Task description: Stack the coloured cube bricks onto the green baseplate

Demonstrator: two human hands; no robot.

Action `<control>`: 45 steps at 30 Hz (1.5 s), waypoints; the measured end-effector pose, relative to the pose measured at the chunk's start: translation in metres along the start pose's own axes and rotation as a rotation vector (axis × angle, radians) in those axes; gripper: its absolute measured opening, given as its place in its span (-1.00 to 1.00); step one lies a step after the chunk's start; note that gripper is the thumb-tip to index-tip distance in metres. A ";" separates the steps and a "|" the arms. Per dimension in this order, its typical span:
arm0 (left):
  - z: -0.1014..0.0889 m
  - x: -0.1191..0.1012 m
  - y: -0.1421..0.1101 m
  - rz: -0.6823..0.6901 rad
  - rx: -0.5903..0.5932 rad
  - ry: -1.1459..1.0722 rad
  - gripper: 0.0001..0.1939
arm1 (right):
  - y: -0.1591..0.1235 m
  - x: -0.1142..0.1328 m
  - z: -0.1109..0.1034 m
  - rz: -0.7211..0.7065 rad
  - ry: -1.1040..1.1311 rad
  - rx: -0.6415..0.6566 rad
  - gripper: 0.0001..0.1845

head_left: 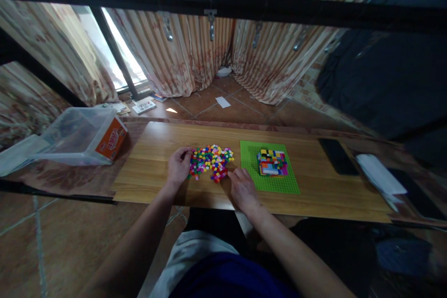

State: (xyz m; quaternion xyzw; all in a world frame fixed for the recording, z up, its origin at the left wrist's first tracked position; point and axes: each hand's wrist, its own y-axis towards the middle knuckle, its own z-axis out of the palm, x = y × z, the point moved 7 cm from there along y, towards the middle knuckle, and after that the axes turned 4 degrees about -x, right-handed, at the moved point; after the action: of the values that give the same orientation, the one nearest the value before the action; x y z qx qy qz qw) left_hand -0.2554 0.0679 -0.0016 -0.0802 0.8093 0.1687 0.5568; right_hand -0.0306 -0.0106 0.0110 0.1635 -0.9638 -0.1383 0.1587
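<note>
One left hand [179, 166] and one right hand [243, 189] flank loose building bricks [208, 160] on the surface [324, 195], left of green baseplate [250, 158]. Fingers curled; pinch indeterminate. Light touch should limit scatter.

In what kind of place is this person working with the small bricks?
Probably a room in a home: patterned curtains hang by the window, the floor is tiled, and toy bricks lie on a wooden board.

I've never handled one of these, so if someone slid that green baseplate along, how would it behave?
The green baseplate looks thin yet fairly stiff, lying flat. The block stack on it would probably ride along, perhaps making it off-balance if lifted.
</note>
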 end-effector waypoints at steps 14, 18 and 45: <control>-0.001 -0.003 0.000 -0.001 -0.001 0.008 -0.74 | -0.012 -0.023 -0.021 0.237 0.420 -0.257 -0.67; -0.001 -0.001 0.002 0.022 -0.011 0.025 -0.73 | -0.019 -0.031 -0.035 0.337 0.539 -0.278 -0.70; -0.002 -0.003 0.003 0.022 -0.007 0.032 -0.74 | -0.035 -0.116 -0.094 0.523 0.347 -0.552 -0.69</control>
State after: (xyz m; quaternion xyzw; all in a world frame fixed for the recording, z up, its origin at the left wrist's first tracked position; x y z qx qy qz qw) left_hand -0.2574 0.0700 0.0022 -0.0761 0.8185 0.1763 0.5415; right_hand 0.1164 -0.0209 0.0555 -0.1144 -0.8586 -0.3168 0.3864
